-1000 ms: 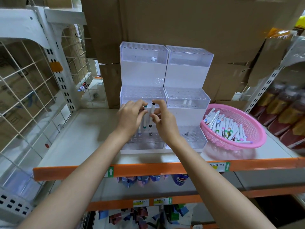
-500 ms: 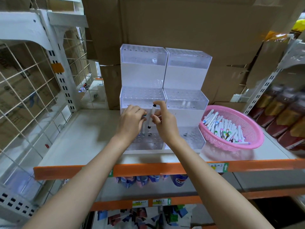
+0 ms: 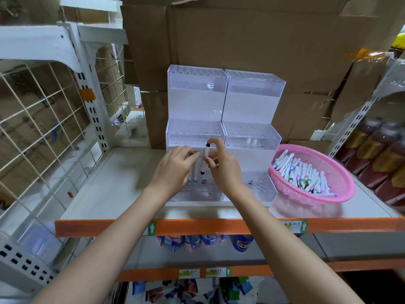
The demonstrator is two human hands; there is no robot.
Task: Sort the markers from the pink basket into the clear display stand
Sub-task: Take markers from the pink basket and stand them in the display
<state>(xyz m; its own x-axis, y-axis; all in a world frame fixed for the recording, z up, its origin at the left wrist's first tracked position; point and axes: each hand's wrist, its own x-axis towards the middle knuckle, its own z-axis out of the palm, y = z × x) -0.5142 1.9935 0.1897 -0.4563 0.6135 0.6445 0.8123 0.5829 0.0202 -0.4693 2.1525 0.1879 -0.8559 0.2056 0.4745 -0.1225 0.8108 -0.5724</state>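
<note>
A clear stepped display stand [image 3: 252, 99] with rows of holes stands on the shelf against cardboard boxes. My right hand [image 3: 223, 165] holds a white marker with black ends [image 3: 205, 159] upright, its lower tip just above the lowest left tier. My left hand [image 3: 175, 167] grips other white markers [image 3: 195, 170] that stand upright at that tier's holes; most of them are hidden by my fingers. To the right sits the pink basket [image 3: 341, 194] with several white markers [image 3: 300, 170] in it. Two markers [image 3: 252, 141] stand in the right middle tier.
The shelf has an orange front edge [image 3: 197, 227] just below the stand. A white wire grid panel [image 3: 43, 119] closes the left side. Brown bottles [image 3: 381, 159] stand at the right, past the basket. Cardboard boxes [image 3: 241, 36] rise behind the stand.
Both hands have dropped toward the lowest left tier. The black-ended marker has come down closer to the holes, and the markers in my left hand have sunk lower.
</note>
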